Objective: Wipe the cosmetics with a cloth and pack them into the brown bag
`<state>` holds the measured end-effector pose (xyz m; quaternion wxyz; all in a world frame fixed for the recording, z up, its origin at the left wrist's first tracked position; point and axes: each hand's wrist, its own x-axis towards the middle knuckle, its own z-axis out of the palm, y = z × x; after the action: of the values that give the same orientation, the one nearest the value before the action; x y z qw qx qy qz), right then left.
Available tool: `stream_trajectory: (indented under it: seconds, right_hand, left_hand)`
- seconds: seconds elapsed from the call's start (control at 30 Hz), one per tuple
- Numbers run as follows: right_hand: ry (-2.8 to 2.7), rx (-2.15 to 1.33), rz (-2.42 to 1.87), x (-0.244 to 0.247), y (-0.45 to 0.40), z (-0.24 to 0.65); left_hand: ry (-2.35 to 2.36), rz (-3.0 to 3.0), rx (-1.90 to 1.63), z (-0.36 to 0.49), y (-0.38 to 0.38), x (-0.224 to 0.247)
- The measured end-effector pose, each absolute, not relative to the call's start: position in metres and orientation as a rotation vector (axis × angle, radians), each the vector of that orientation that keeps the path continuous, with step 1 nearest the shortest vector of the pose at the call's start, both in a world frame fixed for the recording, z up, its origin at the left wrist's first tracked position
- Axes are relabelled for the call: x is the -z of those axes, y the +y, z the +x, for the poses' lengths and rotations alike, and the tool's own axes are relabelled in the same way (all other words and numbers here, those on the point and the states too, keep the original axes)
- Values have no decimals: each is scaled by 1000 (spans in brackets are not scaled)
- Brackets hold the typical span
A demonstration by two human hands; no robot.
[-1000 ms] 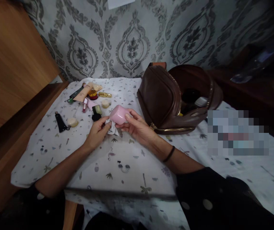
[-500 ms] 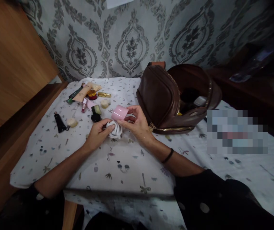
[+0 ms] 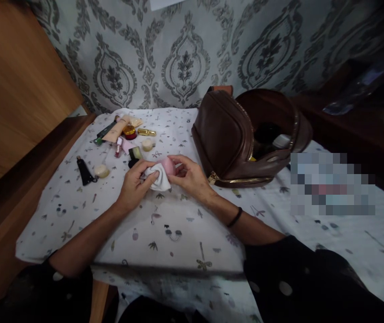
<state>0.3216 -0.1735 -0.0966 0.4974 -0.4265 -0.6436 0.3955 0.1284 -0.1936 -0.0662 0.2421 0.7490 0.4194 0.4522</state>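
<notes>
Between the fingers of my right hand (image 3: 188,176) is a glossy pink rounded container (image 3: 166,166); its exact kind is not clear. My left hand (image 3: 137,181) pinches a bunched white cloth (image 3: 160,178), which is pressed against the container's near left side and hides part of it. Both hands are just above the patterned cloth cover. Close behind my left fingers stand a small green-and-clear jar (image 3: 134,153) and a round black item (image 3: 132,163), partly covered by the hand. A cream round pot (image 3: 147,144) lies a little farther back.
An unzipped brown leather bag (image 3: 225,134) stands right of my hands, with items inside. At the back left are a red jar with gold lid (image 3: 129,132), a gold tube (image 3: 146,132) and several tubes. A black tube (image 3: 84,171) lies left, beside another cream pot (image 3: 102,171).
The pink container has come down and tilted, so its rounded side now meets the white cloth. My right hand has lowered slightly with it, and the cloth has spread over its side.
</notes>
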Motion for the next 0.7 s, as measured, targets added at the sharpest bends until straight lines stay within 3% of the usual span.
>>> stream_trajectory:
  seconds: [0.43, 0.7]
  right_hand:
    - [-1433, -1734, -585, 84, -188, 317]
    - [-1345, -1571, -628, 79, -187, 312]
  left_hand:
    - [1027, 1199, -1180, 122, -178, 68]
    - [988, 1224, -1140, 120, -181, 72]
